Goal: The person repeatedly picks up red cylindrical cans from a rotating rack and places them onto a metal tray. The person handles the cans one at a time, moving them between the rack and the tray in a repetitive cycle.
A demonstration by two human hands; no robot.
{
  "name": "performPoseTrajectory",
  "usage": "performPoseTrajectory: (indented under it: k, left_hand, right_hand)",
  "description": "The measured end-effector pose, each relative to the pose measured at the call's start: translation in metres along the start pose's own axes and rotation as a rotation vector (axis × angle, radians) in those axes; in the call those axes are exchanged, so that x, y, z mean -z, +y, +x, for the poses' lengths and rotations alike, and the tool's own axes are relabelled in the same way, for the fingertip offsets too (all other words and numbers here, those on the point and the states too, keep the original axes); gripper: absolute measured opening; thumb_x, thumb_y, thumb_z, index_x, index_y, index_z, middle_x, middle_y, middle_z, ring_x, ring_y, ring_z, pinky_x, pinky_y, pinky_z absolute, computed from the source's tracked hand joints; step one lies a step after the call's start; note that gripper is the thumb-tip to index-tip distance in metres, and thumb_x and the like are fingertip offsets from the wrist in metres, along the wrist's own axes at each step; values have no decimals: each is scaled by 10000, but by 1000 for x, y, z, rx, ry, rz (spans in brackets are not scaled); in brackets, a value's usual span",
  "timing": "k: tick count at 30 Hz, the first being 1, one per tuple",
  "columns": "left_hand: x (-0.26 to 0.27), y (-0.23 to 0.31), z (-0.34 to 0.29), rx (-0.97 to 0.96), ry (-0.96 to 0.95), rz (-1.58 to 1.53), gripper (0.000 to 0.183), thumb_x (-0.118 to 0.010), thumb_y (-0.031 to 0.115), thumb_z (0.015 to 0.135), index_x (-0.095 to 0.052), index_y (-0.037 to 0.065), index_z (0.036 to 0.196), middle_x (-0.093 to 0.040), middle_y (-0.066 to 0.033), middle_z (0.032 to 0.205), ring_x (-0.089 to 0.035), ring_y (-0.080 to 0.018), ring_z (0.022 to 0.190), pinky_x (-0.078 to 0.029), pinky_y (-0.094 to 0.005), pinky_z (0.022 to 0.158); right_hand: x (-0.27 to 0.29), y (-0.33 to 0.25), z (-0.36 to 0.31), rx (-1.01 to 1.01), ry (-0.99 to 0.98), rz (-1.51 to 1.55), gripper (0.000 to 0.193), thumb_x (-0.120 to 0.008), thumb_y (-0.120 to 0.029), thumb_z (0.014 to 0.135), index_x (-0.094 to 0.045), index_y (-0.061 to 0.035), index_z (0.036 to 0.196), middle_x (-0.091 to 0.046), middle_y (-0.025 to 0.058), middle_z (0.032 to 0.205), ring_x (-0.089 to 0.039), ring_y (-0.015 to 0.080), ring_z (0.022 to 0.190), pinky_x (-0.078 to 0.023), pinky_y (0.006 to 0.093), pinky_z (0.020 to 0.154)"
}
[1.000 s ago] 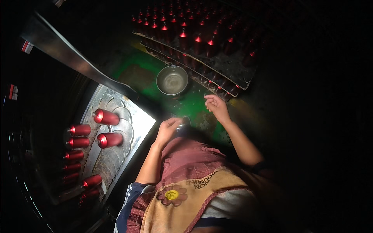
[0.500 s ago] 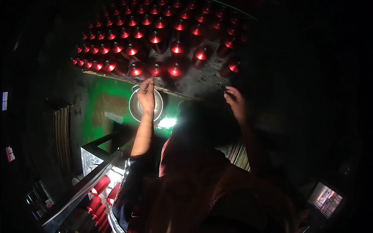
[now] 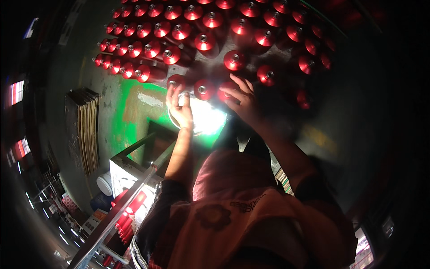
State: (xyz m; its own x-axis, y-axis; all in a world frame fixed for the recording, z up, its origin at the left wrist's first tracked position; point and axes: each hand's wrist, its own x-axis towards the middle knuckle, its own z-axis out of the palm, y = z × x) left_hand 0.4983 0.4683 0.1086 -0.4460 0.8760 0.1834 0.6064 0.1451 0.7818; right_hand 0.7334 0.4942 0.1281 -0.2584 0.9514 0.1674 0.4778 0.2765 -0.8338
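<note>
Red metal bottles with cone-shaped shoulders and narrow bare necks stand upright in rows on a dark board. At the board's near edge, my left hand (image 3: 180, 108) touches the front-row left bottle (image 3: 175, 81), its fingers apart. My right hand (image 3: 242, 101) spreads its fingers at the front-row right bottle (image 3: 227, 91), fingertips on or just beside it. Between the two stands a middle bottle (image 3: 203, 90), with neither hand on it. Below my left hand, a pale round pot (image 3: 172, 118) is partly hidden by the hand and washed out by glare.
A metal-framed stand (image 3: 117, 162) at lower left holds more red bottles (image 3: 124, 223) lying on their sides. Stacked flat sheets (image 3: 86, 130) lean at the left. A white round container (image 3: 104, 184) sits beside the stand. The floor (image 3: 127, 105) has green paint.
My right hand has come left and inward to the front-row right bottle. My left hand stays by the front-row left bottle. The view has shifted, and the light is brighter.
</note>
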Motion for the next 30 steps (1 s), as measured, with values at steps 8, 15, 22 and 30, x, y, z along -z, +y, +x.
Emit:
performPoseTrajectory:
  k: [8,15,22,30]
  left_hand:
    - [6,-28,33,-95,-112,133,363,-723,49,822,-726,185,1159,-431,-123,1476,-445,-308,1304,-399,-390,1090]
    - [6,-30,62,-121,-139,-92,235,-736,17,797,-776,125,1001,-627,-81,1268,-503,-248,1209,-427,-349,1026]
    - [-14,-52,91,47,-187,-216,209,-694,-8,860,-734,28,1062,-683,-17,961,-609,-109,859,-495,-244,811]
    - [16,-20,50,353,-650,-549,386,-675,-20,868,-654,61,1245,-639,33,791,-496,-32,608,-448,-191,594]
  right_hand:
    - [-16,13,-5,68,-41,-64,355,-686,-114,794,-726,-179,1140,-516,176,1389,-499,368,1240,-409,461,1040]
    - [-29,12,9,120,-40,105,231,-633,-111,877,-694,-37,1087,-547,218,1320,-577,337,1144,-430,419,1001]
    - [-49,15,23,-52,-127,285,178,-642,-154,916,-714,-67,1053,-603,105,1066,-614,237,963,-503,340,849]
    - [-37,38,54,-362,423,239,714,-769,-162,829,-413,-65,1441,-667,73,776,-621,125,662,-481,276,603]
